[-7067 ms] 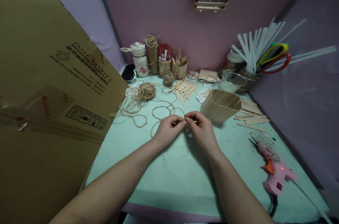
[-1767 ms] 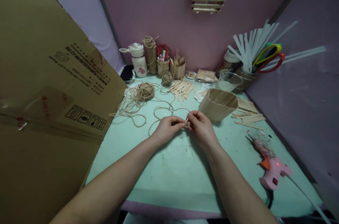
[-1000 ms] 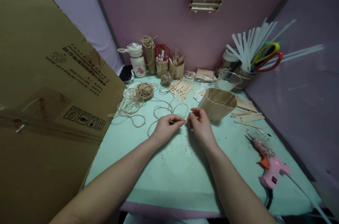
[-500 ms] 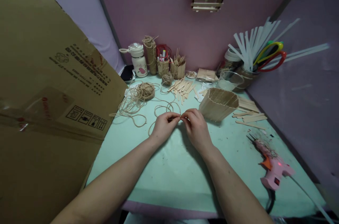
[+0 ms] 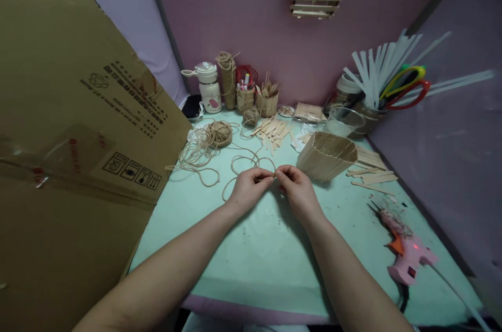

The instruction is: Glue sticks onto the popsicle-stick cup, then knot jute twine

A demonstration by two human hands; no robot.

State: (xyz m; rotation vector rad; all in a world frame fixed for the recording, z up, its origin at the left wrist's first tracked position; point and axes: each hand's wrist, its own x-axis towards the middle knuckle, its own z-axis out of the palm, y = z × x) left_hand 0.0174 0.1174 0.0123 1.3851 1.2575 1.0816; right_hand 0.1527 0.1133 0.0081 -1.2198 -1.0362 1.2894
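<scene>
My left hand (image 5: 248, 189) and my right hand (image 5: 298, 191) meet at mid-table, fingertips pinched together on a strand of jute twine (image 5: 240, 162). The strand loops back across the green tabletop (image 5: 254, 253) to a loose tangle and a twine ball (image 5: 218, 133). Just right of my right hand lies a basket of popsicle sticks (image 5: 326, 155), tipped on its side with its mouth facing up and right.
A big cardboard sheet (image 5: 70, 133) leans over the left side. Loose popsicle sticks (image 5: 274, 129), a bottle (image 5: 208, 88) and stick-made cups line the back. A jar with white strips and scissors (image 5: 376, 86) stands back right. A pink glue gun (image 5: 406, 253) lies front right.
Both hands stay pinched on the twine at the same spot, with only small finger shifts; the right hand has edged slightly right since half a second ago. The view has shifted a little.
</scene>
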